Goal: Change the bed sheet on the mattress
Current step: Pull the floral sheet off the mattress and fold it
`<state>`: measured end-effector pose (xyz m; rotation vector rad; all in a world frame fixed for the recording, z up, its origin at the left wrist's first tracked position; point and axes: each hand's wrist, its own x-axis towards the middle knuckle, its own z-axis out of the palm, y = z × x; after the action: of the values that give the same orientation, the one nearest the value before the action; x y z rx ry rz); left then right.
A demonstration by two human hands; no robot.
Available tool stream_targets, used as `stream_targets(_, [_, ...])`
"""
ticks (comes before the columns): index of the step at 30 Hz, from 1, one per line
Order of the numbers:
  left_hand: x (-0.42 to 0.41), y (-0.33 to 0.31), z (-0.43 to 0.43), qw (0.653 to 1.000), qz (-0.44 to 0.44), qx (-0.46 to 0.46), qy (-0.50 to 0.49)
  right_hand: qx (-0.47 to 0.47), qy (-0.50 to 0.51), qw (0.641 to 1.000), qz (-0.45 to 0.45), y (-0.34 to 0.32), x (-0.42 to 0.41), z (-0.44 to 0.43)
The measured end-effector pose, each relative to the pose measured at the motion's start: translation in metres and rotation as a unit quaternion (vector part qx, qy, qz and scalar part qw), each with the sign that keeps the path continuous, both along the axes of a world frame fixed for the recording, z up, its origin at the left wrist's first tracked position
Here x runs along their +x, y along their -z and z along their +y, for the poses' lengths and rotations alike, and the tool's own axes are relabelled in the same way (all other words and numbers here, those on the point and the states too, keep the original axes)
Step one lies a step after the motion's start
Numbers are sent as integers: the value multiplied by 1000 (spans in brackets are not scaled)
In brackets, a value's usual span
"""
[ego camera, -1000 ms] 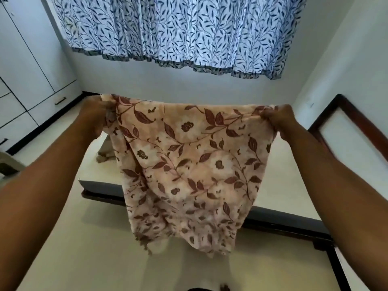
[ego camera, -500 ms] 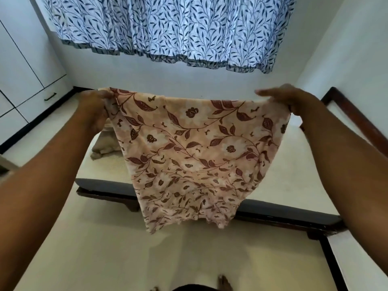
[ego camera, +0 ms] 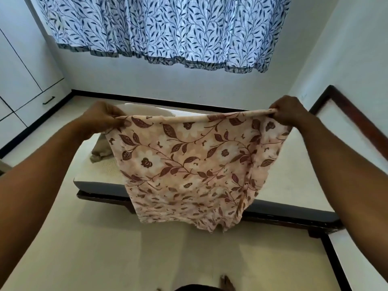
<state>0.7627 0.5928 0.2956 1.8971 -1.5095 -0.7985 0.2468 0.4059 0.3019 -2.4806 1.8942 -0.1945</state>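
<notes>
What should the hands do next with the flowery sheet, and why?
Probably fling the flowery sheet forward over the mattress. The left hand and right hand grip its top edge, it hangs bunched above the floor, and the mattress top looks uncovered.

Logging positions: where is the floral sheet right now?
In the head view's centre, the floral sheet hangs between the left hand and right hand, which grip its top edge, in front of the mattress.

Left hand (ego camera: 100, 119), right hand (ego camera: 290, 111) and foot (ego camera: 226, 282) are bare; garment (ego camera: 195, 288) looks dark.
</notes>
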Motion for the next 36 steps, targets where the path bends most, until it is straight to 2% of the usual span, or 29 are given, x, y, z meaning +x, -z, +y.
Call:
stream_targets(2, [13, 9, -7, 991, -123, -35, -51, -12, -35, 998, -50, 8, -6, 11])
stream_targets(3, [18, 14, -9, 984, -157, -44, -69, -8, -49, 994, -96, 11, -8, 19])
stream_targets(5, [31, 19, -9, 980, -183, -34, -77, 43, -35, 971, -231, 10, -11, 35])
stream_targets(6, [37, 16, -9, 984, -171, -9, -59, 100, -21, 950, -296, 8, -13, 43])
stream_targets(8, [54, 6, -2, 992, -84, 89, 30, 255, -18, 900, -353, -1, -17, 58])
stream_targets(10, [75, -4, 8, 977, 16, 180, 113, 383, -24, 846, -369, -15, -19, 75])
stream_targets(12, [89, -7, 11, 970, 127, 171, 119, 428, -35, 788, -440, -27, -16, 82])
stream_targets(13, [89, -11, 10, 968, 185, 150, 78, 414, -22, 779, -471, -30, -11, 78])
stream_targets(14, [75, -18, 14, 968, 226, 112, 13, 383, 1, 791, -478, -30, -3, 75])
stream_targets(15, [65, -17, 12, 965, 252, 54, -58, 321, 40, 827, -459, -27, 8, 68])
stream_targets(16, [46, -18, 12, 964, 238, 18, -119, 246, 85, 870, -418, -21, 21, 56])
stream_targets(17, [35, -10, 5, 961, 214, -7, -176, 175, 126, 897, -385, -13, 36, 46])
stream_targets(20, [26, 16, -22, 945, 174, -18, -275, 35, 174, 926, -334, 5, 85, 33])
stream_targets(23, [-32, 3, -7, 946, 192, 8, -260, 46, 125, 929, -346, 12, 124, 40])
stream_targets(28, [-118, 18, 4, 945, 281, -45, -161, 117, 20, 923, -365, 31, 170, 63])
stream_targets(31, [-138, 31, -2, 949, 284, -30, -133, 160, -31, 906, -390, 37, 187, 77])
stream_targets(36, [-165, 35, -14, 951, 270, -77, -128, 178, -173, 906, -343, 36, 199, 98])
